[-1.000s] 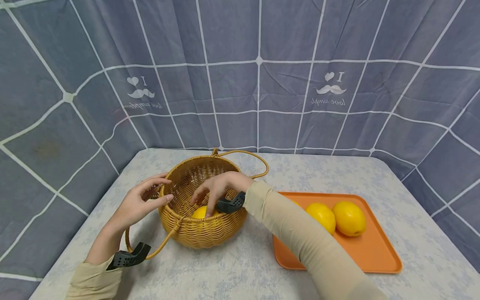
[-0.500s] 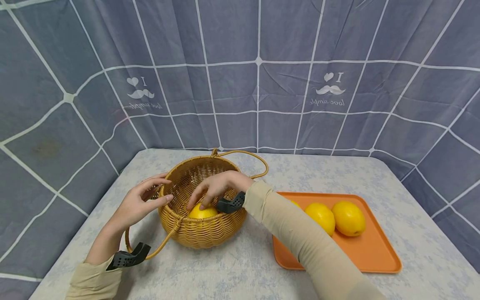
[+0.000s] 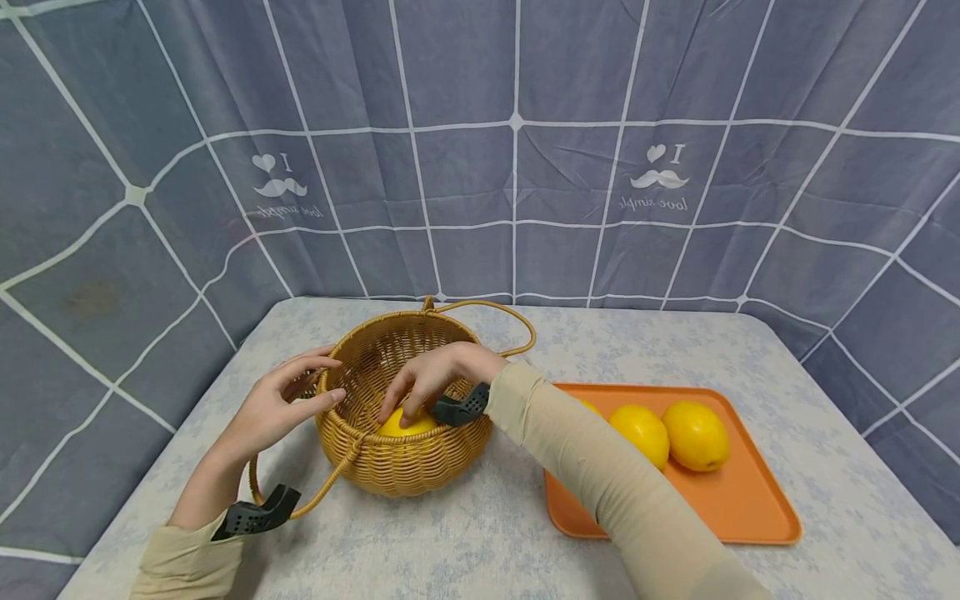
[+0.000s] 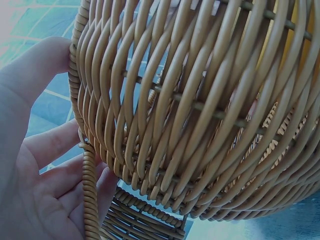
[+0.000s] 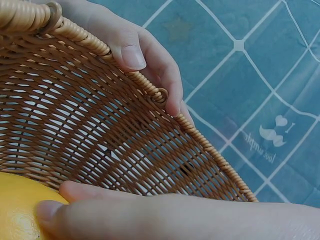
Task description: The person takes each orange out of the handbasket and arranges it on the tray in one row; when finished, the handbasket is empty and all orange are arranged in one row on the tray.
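Note:
A round wicker basket [image 3: 408, 468] stands on the left half of the table, its mouth tipped a little to one side. My left hand [image 3: 279, 410] holds its left rim, thumb and fingertips lapping over the edge. In the right wrist view, that same left hand [image 5: 145, 57] shows at the rim from inside. My right hand [image 3: 429, 375] reaches down into the basket, its thumb and fingers bent onto a yellow lemon [image 3: 397, 426] near the front wall. The lemon [image 5: 20, 212] fills the lower left corner of the right wrist view, with the thumb against it.
To the right lies an orange tray [image 3: 738, 508] with two lemons [image 3: 696, 436] in plain sight and another mostly hidden behind the right sleeve [image 3: 600, 467]. One basket handle [image 3: 517, 315] flops outward at the back; the other hangs by the left wrist. A grid-patterned curtain [image 3: 480, 167] backs the table.
Inside the basket, the right thumb and fingers have shifted slightly over the lemon, the thumb moving from its near side up onto its top. The left hand and basket have stayed in place.

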Demonstrator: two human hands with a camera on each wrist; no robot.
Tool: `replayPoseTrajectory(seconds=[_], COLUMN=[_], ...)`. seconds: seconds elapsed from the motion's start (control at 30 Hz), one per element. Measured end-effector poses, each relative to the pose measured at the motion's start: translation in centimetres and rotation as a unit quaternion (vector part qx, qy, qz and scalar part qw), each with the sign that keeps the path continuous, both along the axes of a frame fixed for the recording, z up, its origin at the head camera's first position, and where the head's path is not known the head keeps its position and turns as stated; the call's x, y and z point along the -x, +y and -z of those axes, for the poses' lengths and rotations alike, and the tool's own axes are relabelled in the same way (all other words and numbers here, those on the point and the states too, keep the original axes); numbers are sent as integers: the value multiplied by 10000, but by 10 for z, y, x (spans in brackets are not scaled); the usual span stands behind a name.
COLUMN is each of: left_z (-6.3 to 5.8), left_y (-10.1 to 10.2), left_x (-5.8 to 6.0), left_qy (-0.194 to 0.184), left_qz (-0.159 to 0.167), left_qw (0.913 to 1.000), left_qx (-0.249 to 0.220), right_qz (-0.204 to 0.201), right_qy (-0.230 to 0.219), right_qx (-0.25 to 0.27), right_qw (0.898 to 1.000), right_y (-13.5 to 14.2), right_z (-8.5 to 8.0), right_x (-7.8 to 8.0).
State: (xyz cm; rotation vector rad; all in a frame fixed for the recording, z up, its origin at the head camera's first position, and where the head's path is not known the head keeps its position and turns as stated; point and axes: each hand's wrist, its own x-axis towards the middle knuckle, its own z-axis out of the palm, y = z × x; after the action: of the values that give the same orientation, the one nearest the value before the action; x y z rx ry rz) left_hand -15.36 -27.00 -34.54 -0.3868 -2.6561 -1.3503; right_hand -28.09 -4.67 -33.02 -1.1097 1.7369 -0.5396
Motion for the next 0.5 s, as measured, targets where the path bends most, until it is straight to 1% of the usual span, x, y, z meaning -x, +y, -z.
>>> replayPoseTrajectory(seconds=[0.07,0.13,0.23,0.3,0.4,0.5], left_z=[0,0,0,0,1,1], left_y=[0,0,0,0,0,0], left_x=[0,0,0,0,1,1], left_qy=[-7,-11,-13,-15,-8,23], left_qz=[-6,-8,-4,-11,-14,1], left_qw=[10000,10000,10000,10000,10000,10000], left_qx=[-2,-11,-24,-19,-17,-20], right_qz=[-142,-146,-117,-64,-150,-297], right_qy=[157,214,225,151,118,331], right_qx=[-6,-149,-434,-603,-602,-459], right_qw=[9998,9996,9987,9980,9980,9980], right_y=[0,0,1,1,1,1], right_z=[0,0,0,-1,-1,-1], right_x=[0,0,-1,-2,-2,-2])
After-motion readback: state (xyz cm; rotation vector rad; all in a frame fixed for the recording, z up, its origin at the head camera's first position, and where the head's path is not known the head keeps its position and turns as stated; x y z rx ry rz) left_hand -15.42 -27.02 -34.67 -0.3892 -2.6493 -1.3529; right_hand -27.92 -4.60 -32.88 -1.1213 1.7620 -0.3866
